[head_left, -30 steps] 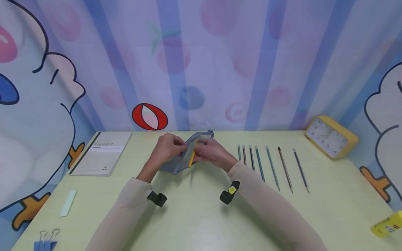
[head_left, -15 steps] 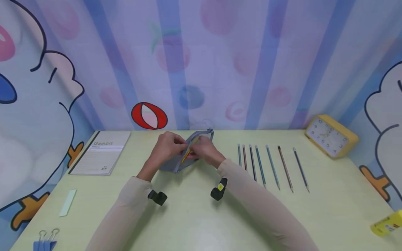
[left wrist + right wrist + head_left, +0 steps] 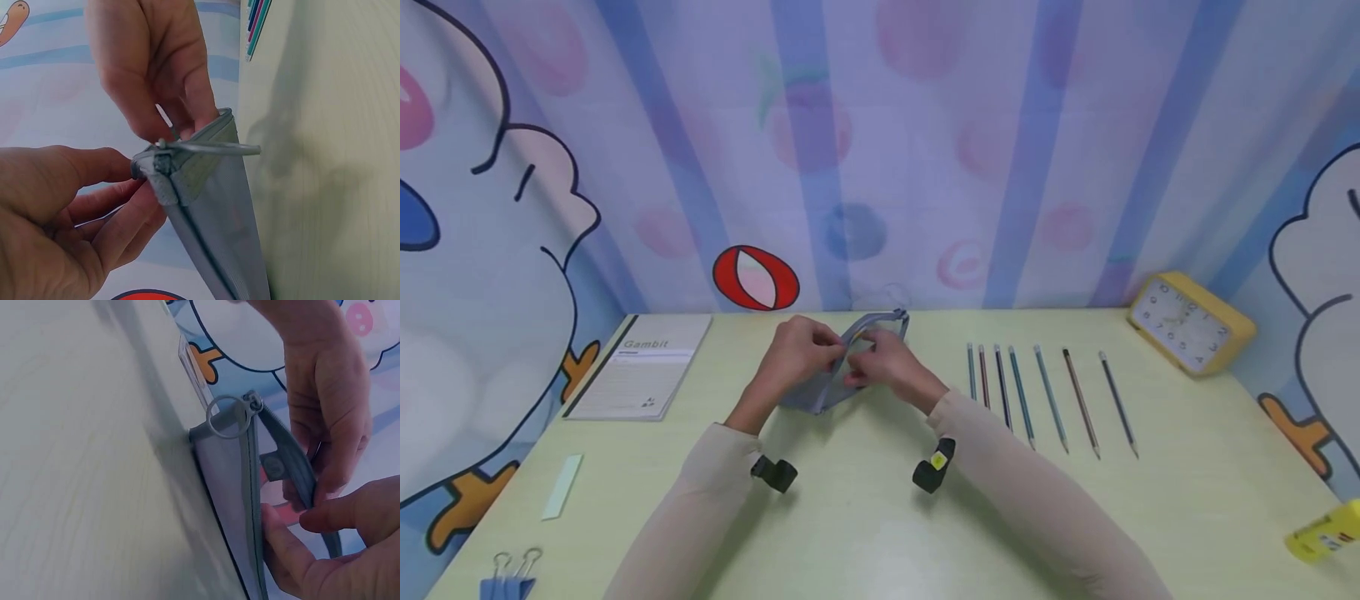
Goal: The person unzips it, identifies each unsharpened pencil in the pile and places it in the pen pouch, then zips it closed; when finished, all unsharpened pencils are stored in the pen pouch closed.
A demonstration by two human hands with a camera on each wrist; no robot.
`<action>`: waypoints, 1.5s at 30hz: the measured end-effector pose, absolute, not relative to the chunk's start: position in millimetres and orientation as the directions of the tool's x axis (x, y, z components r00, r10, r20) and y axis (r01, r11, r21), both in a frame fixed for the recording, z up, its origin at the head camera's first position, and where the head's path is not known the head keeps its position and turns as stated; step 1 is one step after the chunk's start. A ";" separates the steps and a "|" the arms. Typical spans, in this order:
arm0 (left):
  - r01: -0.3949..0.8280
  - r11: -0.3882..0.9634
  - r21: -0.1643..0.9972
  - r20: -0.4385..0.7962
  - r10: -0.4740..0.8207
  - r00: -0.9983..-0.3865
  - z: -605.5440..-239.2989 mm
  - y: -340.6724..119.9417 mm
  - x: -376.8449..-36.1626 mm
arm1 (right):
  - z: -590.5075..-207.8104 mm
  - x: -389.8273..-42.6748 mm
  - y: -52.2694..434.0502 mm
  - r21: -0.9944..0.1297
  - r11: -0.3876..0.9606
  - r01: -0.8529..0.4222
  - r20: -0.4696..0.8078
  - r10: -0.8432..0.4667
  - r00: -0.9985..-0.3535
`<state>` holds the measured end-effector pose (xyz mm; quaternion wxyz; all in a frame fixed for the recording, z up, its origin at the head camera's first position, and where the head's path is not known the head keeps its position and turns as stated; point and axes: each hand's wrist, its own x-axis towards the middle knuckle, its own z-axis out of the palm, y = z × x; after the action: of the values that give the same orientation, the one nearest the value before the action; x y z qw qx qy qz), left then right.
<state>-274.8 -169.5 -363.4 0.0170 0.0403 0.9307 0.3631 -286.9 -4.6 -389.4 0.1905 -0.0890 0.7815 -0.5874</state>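
A grey zip pencil pouch (image 3: 808,397) with a mesh-like side is held on edge above the table, its mouth spread apart. My left hand (image 3: 801,350) pinches one edge of that mouth between thumb and fingers. At the opening, my right hand (image 3: 887,362) has its thumb and forefinger apart inside the mouth, fingertips against the inner side, as the right wrist view shows. A small yellow bit of a pencil (image 3: 858,334) shows at the mouth; the rest is hidden in the pouch. The zip's ring pull (image 3: 226,417) hangs at one end.
Several pencils (image 3: 1079,404) lie in a row right of the pouch. A yellow clock (image 3: 1191,323) stands back right, a yellow tube (image 3: 1322,533) front right. To the left are a notebook (image 3: 640,367), a pale green strip (image 3: 562,487) and blue binder clips (image 3: 507,586).
The yellow pencil, gripped by my right hand a second ago, has slid down into the pouch. My right hand moved left to the mouth, then its fingers loosened. My left hand stays put.
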 end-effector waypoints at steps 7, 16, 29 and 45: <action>0.042 0.731 0.681 -0.020 0.076 -0.997 -364.7 -170.5 -274.2 | -376.7 -267.6 18.2 -0.945 0.327 0.008 -0.157 -0.433 -0.888; 0.034 0.722 0.691 -0.029 0.075 -0.997 -364.5 -171.3 -273.8 | -339.9 -261.1 80.3 -0.892 0.435 -0.126 -0.062 -0.392 -0.918; 0.022 0.715 0.699 -0.039 0.069 -0.997 -365.7 -175.7 -272.1 | -336.7 -263.7 157.1 -0.891 0.450 -0.055 -0.153 -0.412 -0.898; 0.043 0.714 0.698 -0.012 0.071 -0.997 -363.5 -173.9 -273.2 | -363.5 -267.1 181.4 -0.768 0.640 -0.014 -0.238 -0.306 -0.922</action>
<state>-273.2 -173.9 -363.5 0.0189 0.0308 0.9257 0.3766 -267.1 181.4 -363.5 0.1760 -0.0901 0.8884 -0.4144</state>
